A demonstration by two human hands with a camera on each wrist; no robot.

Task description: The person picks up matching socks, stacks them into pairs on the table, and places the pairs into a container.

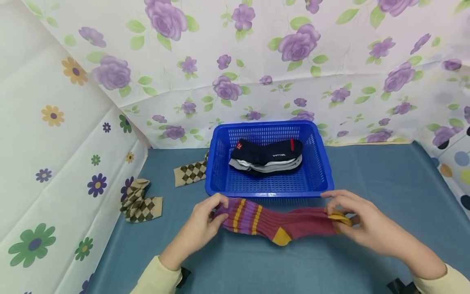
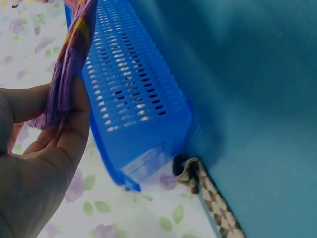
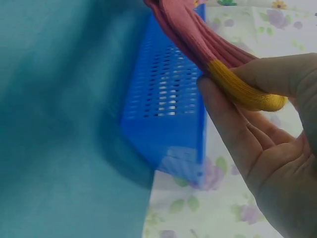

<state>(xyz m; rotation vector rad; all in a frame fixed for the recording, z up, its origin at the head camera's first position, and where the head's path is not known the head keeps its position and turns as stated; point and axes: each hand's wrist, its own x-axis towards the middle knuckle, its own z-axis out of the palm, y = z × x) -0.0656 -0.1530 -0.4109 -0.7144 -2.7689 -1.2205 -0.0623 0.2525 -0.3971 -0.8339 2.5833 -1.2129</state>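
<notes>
A pair of maroon socks (image 1: 308, 223) with purple and yellow stripes and a yellow heel stretches sideways between both hands, in front of the blue basket (image 1: 269, 195). My left hand (image 1: 205, 222) pinches the purple cuff end between thumb and fingers, also plain in the left wrist view. The yellow toe end (image 3: 242, 91) is gripped by my right hand (image 1: 361, 222), thumb on one side and fingers on the other. Inside the basket lies a stack of folded socks, a dark navy pair (image 1: 266, 152) on top with grey and white ones beneath.
One brown-and-beige argyle sock (image 1: 143, 206) lies crumpled at the left of the blue-green table (image 1: 371, 171). Another argyle sock (image 1: 190, 173) lies against the basket's left side, partly hidden by it. Floral sheets (image 1: 227, 53) hang behind and at both sides.
</notes>
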